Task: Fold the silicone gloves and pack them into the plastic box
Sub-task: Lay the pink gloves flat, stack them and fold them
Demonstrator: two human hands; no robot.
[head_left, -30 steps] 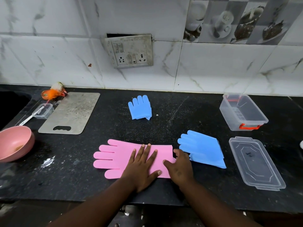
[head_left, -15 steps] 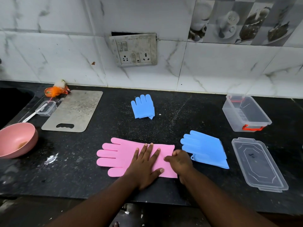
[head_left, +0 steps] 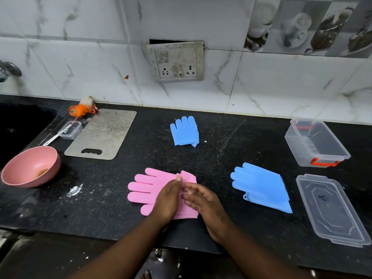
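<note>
The pink glove (head_left: 153,190) lies flat on the black worktop (head_left: 221,150), and every place below is given from it. Its cuff end is being turned over toward its fingers: the cuff is pinched against the left hand (head_left: 168,200), whose thumb presses the raised flap, while the right hand (head_left: 203,202) is loosely curled, fingertips touching the doubled layer. Neither hand has the glove lifted.

A folded blue glove (head_left: 184,130) rests behind the pink glove, toward the wall. An unfolded blue glove (head_left: 259,186) lies to its right. Farther right and back, the plastic box (head_left: 316,143) stands open and empty, with its lid (head_left: 330,210) lying separately nearer the worktop's front edge.

Nothing has been packed yet. Silicone is springy, so the fold may be expected to flip open if the thumb pressure is released before the crease is flattened. A skewed fold could be produced if the two hands pull unevenly, and the bundle might then sit badly in the narrow box. The pink glove lies close to the front edge, so a slide off could be caused by a careless push.
</note>
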